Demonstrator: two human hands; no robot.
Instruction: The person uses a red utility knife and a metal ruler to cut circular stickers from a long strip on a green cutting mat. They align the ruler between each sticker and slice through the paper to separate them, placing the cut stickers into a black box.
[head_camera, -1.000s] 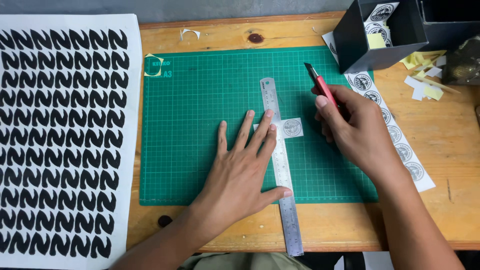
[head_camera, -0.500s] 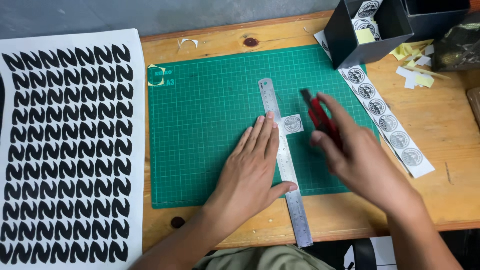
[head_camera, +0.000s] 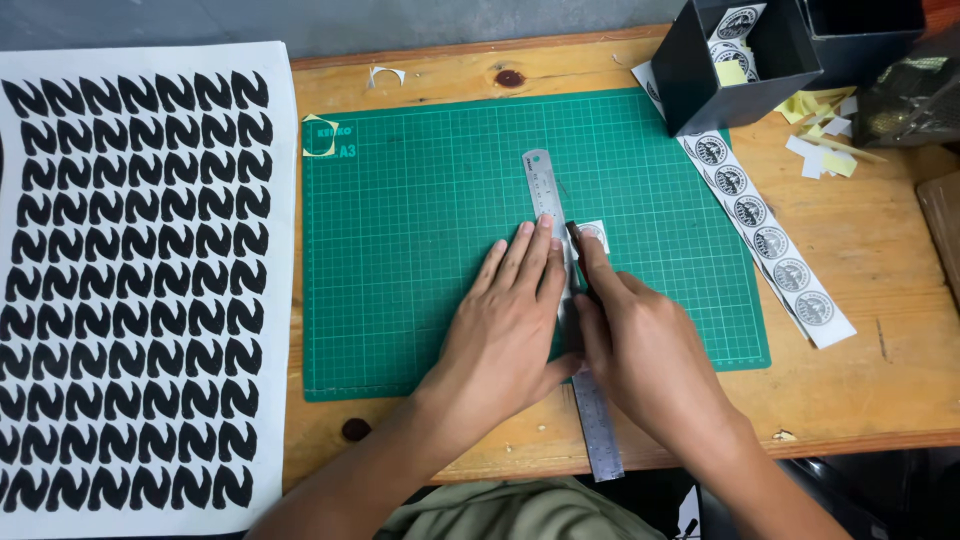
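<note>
Steel ruler (head_camera: 567, 330) lies along the green cutting mat (head_camera: 420, 250), its near end overhanging the bench (head_camera: 900, 330). The right hand (head_camera: 640, 350) has come down from above the mat, so its knife (head_camera: 578, 245) now meets the ruler's edge beside the small sticker (head_camera: 594, 233); that hand grips the knife. The left hand (head_camera: 510, 320) presses flat on the ruler, fingers spread.

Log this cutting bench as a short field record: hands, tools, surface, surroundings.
left hand: flat on the metal ruler, pressing it down
right hand: holds a knife against the ruler's right edge
workpiece: small white sticker beside the blade
surface: green cutting mat
left of mat: patterned sheet
right of mat: sticker strip, black box
</note>
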